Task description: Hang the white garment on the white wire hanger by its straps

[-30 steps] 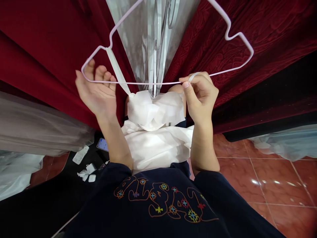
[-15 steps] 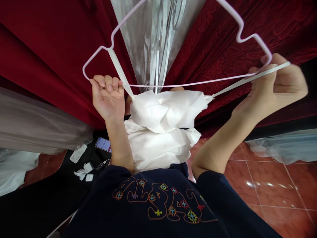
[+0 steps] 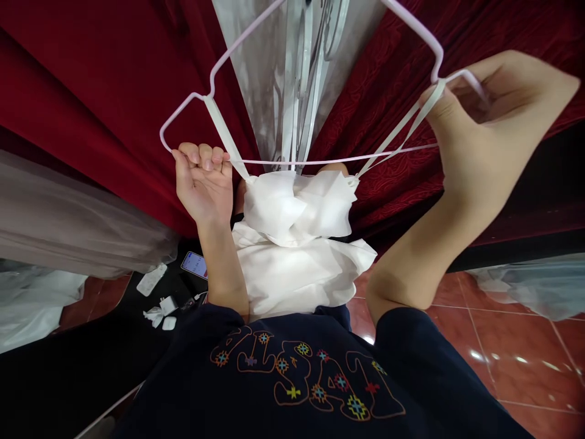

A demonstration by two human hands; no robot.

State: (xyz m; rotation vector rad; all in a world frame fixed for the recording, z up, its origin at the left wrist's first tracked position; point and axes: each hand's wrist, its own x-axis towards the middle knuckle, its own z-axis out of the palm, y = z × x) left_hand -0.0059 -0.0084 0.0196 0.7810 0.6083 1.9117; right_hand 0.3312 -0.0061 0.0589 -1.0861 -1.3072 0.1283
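Note:
A pale pink hanger (image 3: 247,32) spans the upper view. My left hand (image 3: 204,177) has its fingers curled round the hanger's bottom bar near its left corner. One white strap (image 3: 225,129) hangs in the hanger's left notch. At the right notch, my right hand (image 3: 478,116) pinches the other white strap (image 3: 414,125), which loops over the hanger there; its thumb presses near the notch and its other fingers are partly behind the hanger. Below the bar, the white garment (image 3: 297,262) hangs bunched over my lap.
Dark red curtains (image 3: 114,79) stand on both sides, with grey sheer cloth (image 3: 68,213) at the left. A phone (image 3: 195,264), a white charger (image 3: 167,304) and small white items lie on a black surface at the left. Red floor tiles (image 3: 516,341) show at the right.
My right hand has moved left and up, bringing the right strap from beyond the hanger's right end to its notch. The left hand keeps its hold.

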